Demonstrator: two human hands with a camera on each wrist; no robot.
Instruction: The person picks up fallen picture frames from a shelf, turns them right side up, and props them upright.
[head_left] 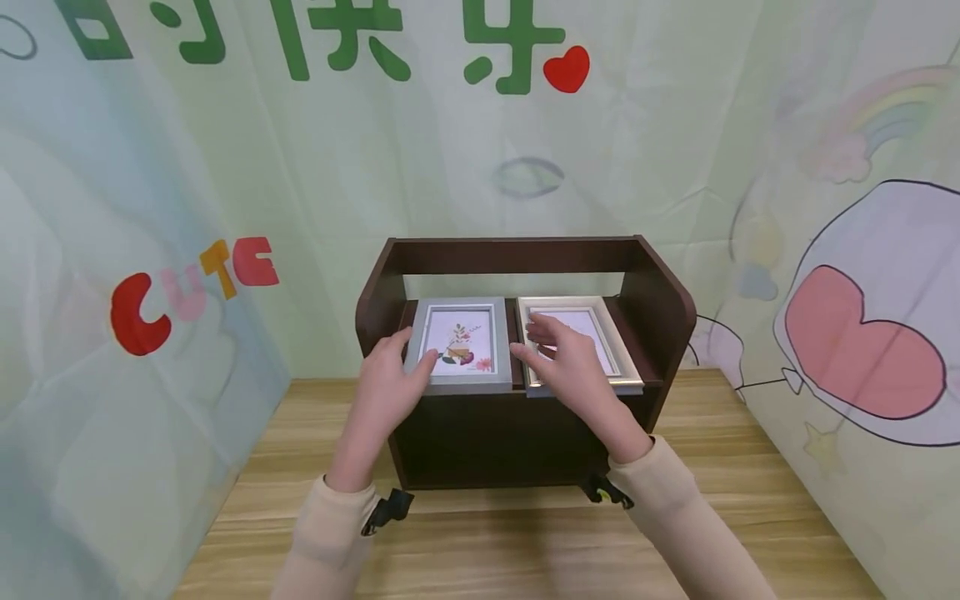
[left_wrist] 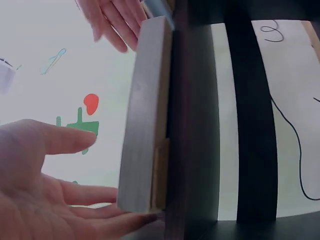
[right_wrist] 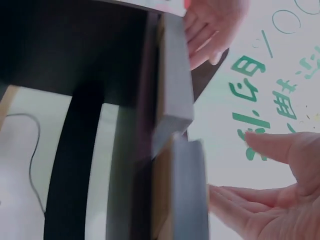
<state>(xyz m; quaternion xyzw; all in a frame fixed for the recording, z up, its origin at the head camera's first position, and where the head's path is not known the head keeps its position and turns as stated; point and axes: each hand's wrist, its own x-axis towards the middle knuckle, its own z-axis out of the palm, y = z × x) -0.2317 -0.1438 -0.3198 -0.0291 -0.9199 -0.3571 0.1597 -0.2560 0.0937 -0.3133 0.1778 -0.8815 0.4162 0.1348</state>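
Note:
Two picture frames lie flat, side by side, on top of a dark brown wooden shelf unit. The silver-grey picture frame [head_left: 468, 387] on the left holds a floral print. My left hand [head_left: 386, 383] is at its left edge, thumb spread over the near corner; in the left wrist view the fingers reach the end of the frame's side [left_wrist: 142, 120]. Over the gold picture frame [head_left: 620, 348] hovers my right hand [head_left: 573, 367], fingers loosely bent, covering part of its white sheet. The right wrist view shows nothing between that hand's thumb and fingers [right_wrist: 240, 200].
The shelf unit [head_left: 517, 442] has raised side panels [head_left: 660, 300] and a back rail [head_left: 517, 254]. It stands on a wood-grain table [head_left: 480, 542]. A printed cloth [head_left: 450, 175] with green characters and cartoon shapes hangs behind and on both sides.

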